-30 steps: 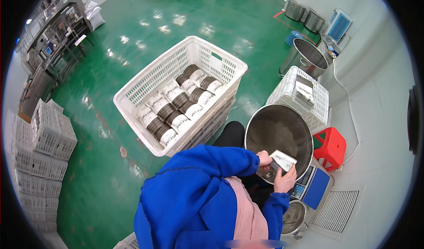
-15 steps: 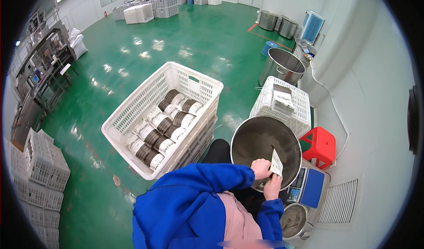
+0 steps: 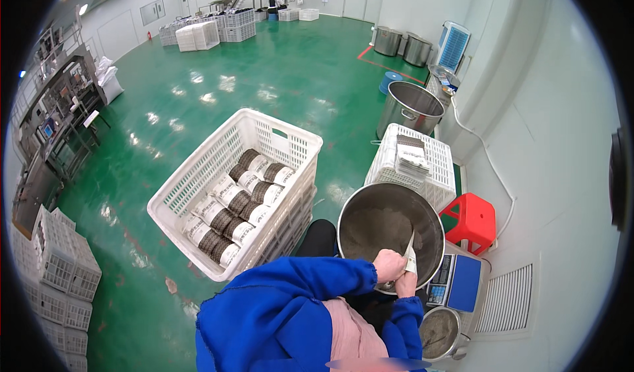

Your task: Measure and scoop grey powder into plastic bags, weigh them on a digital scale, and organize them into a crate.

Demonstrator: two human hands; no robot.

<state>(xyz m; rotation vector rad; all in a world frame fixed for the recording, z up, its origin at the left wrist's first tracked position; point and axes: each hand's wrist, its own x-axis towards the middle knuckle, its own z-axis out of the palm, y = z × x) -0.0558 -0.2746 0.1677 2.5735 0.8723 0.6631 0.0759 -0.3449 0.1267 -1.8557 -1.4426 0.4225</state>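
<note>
My left hand (image 3: 389, 266) and my right hand (image 3: 406, 284) are close together over the near rim of a large steel drum (image 3: 343, 223). Between them is a small white packaging pouch (image 3: 411, 258), tilted and seen nearly edge-on. The fingers of both hands are closed on its lower part. Grey-brown powder (image 3: 380, 230) covers the bottom of the drum. My fingertips are partly hidden, and what is inside the pouch cannot be seen.
Left of the drum, a white crate (image 3: 168, 203) holds rows of filled pouches (image 3: 231, 194). More pouches (image 3: 413, 153) lie on an upturned-looking crate (image 3: 389, 157) beyond. At right are a red stool (image 3: 472, 217), a blue scale (image 3: 464, 283) and a steel pot (image 3: 440, 329).
The pouch has turned from showing its white face to nearly edge-on. My left hand has come a little lower beside my right, and the whole view has shifted slightly.
</note>
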